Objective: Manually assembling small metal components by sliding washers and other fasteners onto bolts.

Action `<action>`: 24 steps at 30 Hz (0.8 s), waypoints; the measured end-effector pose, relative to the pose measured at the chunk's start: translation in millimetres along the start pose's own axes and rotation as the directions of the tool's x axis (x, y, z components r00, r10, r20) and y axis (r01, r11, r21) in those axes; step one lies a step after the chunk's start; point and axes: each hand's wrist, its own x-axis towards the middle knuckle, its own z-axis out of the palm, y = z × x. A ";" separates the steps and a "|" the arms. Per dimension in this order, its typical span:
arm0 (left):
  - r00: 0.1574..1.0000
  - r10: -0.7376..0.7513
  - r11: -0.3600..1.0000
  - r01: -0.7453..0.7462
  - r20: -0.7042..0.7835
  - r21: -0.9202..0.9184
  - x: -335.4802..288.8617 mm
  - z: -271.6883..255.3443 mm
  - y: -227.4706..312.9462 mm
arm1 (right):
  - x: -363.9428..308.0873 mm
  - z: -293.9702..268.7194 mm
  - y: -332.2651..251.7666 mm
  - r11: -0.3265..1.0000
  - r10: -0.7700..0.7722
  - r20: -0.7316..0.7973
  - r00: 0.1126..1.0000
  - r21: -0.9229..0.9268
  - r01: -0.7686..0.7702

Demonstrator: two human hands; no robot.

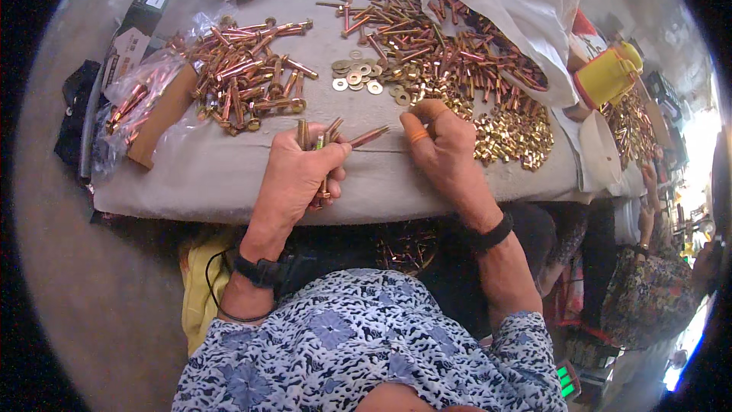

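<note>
My left hand (300,170) is closed around several brass-coloured metal bolts (370,136), their ends sticking out past the thumb and below the fingers. My right hand (444,137) is curled at the near left edge of a heap of small gold-coloured nuts (515,137). Orange covers wrap its thumb and a finger; whatever its fingertips pinch, if anything, is hidden. Flat round washers (357,75) lie just beyond, to the left of that hand. Past the nuts spreads a pile of reddish-gold bolts (473,57).
Left on the cloth-covered table (191,183) is a heap of longer bolts (248,76), beside a cardboard piece (162,114) and a clear plastic bag of bolts (137,99). A white sack (518,0) spills bolts at back right. A yellow container (606,76) and another person's arm (648,206) are at right.
</note>
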 end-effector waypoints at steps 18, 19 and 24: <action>0.999 0.037 0.997 -0.038 0.025 0.063 0.2 -0.4 -2.8 | -12.8 -5.0 -12.8 0.850 0.087 0.268 0.959 0.483 -0.212; 0.999 0.035 0.997 -0.037 0.020 0.069 -0.2 0.4 -1.7 | -13.1 -3.7 -9.9 0.872 0.037 0.213 0.976 0.471 -0.136; 0.999 0.031 0.997 -0.033 0.029 0.064 -0.2 -0.2 -1.8 | -16.8 -0.3 -3.5 0.804 0.065 0.142 0.988 0.579 -0.137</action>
